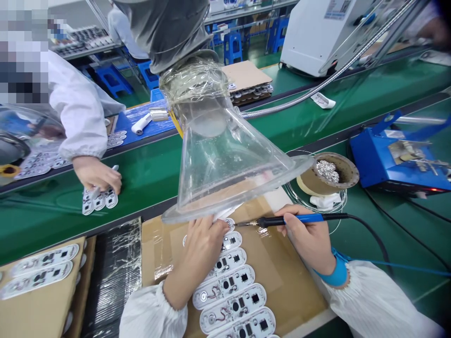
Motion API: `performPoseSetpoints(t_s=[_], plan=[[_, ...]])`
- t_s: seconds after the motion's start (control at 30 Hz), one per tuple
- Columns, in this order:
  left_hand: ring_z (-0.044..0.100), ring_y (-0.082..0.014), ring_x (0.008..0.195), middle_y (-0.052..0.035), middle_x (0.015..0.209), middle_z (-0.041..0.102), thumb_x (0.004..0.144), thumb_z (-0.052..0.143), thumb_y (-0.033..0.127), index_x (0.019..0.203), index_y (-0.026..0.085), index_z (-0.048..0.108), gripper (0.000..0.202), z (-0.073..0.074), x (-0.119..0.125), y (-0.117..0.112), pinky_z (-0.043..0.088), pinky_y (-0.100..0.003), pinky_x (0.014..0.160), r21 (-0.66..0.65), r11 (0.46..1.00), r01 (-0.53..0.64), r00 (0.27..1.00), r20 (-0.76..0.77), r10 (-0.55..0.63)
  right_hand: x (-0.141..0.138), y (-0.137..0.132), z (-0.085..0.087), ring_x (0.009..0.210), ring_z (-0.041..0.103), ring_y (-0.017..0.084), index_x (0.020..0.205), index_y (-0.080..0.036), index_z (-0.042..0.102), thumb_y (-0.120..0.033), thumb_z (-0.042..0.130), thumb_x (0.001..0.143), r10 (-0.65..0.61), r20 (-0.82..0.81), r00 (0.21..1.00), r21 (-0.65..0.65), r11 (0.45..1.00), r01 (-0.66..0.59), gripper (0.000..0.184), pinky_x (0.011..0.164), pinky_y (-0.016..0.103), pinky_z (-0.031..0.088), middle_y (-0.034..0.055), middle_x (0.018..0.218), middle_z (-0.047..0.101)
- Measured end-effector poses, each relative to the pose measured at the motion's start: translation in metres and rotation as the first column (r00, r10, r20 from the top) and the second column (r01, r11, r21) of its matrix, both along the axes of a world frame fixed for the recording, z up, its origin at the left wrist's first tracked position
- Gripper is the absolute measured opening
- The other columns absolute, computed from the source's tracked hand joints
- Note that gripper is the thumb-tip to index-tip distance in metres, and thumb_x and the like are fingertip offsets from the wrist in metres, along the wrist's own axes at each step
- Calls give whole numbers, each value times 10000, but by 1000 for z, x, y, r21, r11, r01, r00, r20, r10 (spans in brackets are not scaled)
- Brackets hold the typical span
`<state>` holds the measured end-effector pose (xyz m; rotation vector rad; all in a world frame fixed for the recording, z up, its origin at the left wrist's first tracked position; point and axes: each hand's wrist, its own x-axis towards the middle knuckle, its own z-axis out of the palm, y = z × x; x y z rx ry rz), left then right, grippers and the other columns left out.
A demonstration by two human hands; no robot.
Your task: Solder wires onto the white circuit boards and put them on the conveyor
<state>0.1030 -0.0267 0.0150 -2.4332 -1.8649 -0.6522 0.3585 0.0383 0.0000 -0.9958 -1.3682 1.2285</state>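
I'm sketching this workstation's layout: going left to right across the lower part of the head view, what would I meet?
Two white boards on cardboard → black ribbed surface → left hand → right hand holding a soldering iron → blue unit.

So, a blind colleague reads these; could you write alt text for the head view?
A person's right hand holds a soldering iron, tip beside the far end of a row of white electronic boards on cardboard; the left hand partly covers the row. A clear hood hangs above; beyond, a co-worker's hand touches similar boards.
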Motion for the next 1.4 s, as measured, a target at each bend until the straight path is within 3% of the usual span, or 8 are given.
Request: performPoseSetpoints(t_s=[0.6, 0.77, 0.9, 1.07, 1.27, 1.4], plan=[[612, -344, 1244, -167, 1334, 657, 983, 587, 25, 932, 182, 659, 180, 11, 2, 0, 493, -536, 1002, 69, 996, 65, 988, -147, -54, -1, 0, 1, 539, 609, 147, 879, -204, 771, -281, 637, 994, -20, -11, 1000, -1, 1000, 20, 193, 500, 249, 474, 11, 637, 668], [611, -332, 1238, -157, 1303, 662, 976, 611, 30, 915, 183, 652, 170, 11, 4, 1, 496, -525, 1010, 92, 994, 62, 990, -133, -50, -1, 1, 0, 537, 607, 144, 863, -210, 779, -284, 645, 985, -22, -69, 997, -15, 1000, 21, 196, 503, 245, 471, 9, 624, 669], [593, -325, 1279, -146, 1308, 654, 972, 620, 27, 906, 187, 649, 175, 8, 3, 1, 485, -539, 1060, 90, 994, 55, 993, -106, -45, 1, 7, -1, 525, 599, 152, 856, -206, 780, -316, 674, 962, -69, -201, 977, -108, 993, 48, 187, 502, 263, 470, 13, 608, 672], [635, -311, 1190, -130, 1316, 651, 1010, 612, 119, 909, 197, 668, 139, 4, -2, 3, 532, -540, 996, 22, 999, 25, 1000, -17, -25, 0, 16, 3, 477, 573, 148, 780, -194, 754, -367, 709, 899, -119, -350, 929, -228, 973, 38, 214, 453, 252, 436, 14, 538, 638], [623, -295, 1281, -93, 1411, 620, 1042, 582, 183, 995, 242, 719, 157, 1, -13, 4, 537, -541, 1043, -135, 991, 15, 992, 127, 2, -2, 18, 6, 462, 545, 142, 744, -188, 723, -418, 736, 852, -148, -357, 923, -293, 955, 39, 254, 444, 251, 408, 12, 515, 613], [610, -298, 1305, -85, 1418, 615, 1044, 576, 194, 1007, 250, 731, 168, 1, -15, 4, 530, -544, 1066, -170, 985, 9, 986, 166, 20, -3, 18, 7, 459, 546, 142, 733, -188, 725, -416, 748, 821, -153, -352, 924, -311, 950, 39, 245, 440, 248, 402, 12, 509, 610]])
